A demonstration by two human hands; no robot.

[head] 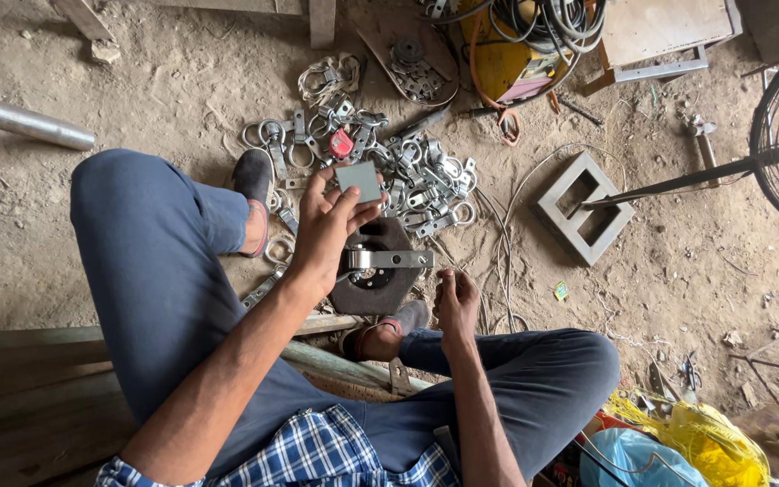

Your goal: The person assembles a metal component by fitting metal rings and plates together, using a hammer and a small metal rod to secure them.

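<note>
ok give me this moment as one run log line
left hand: holds small grey square plate up | right hand: loosely closed near foot, holds nothing visible | metal clamp on round dark block | clamp pile beyond

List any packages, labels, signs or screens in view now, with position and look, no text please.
Small packet scrap: on the dirt right of the metal clamps, squarish, green and yellow.
Yellow plastic bag: bottom right corner, crumpled.
Blue plastic bag: beside the yellow one, bottom right, crumpled.
Grey square plate: held up in the left hand, plain, no label visible.
No signs or screens.
</note>
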